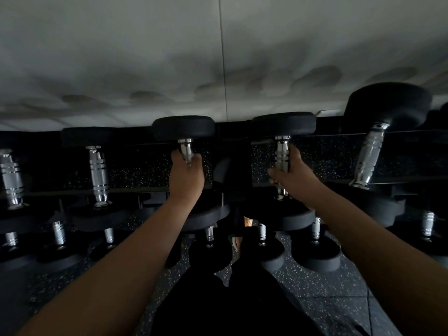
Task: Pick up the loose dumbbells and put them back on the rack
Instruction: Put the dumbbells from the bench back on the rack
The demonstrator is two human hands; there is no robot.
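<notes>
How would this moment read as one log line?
left hand: gripping chrome-handled black dumbbell | right hand: loosely around another's handle | top rack

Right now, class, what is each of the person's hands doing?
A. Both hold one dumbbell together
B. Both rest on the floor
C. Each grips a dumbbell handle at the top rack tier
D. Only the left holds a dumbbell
C: the left hand wraps one chrome handle and the right hand another handle, on separate dumbbells at the rack.

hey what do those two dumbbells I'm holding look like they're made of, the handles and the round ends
Handles: the left hand and right hand each grip a bright, mirror-like bar with ringed grooves, probably chromed steel, as on the left dumbbell handle. Round ends: matte black with soft, rounded edges and no glare, likely a rubber or urethane coating; the dim light leaves that open.
</notes>
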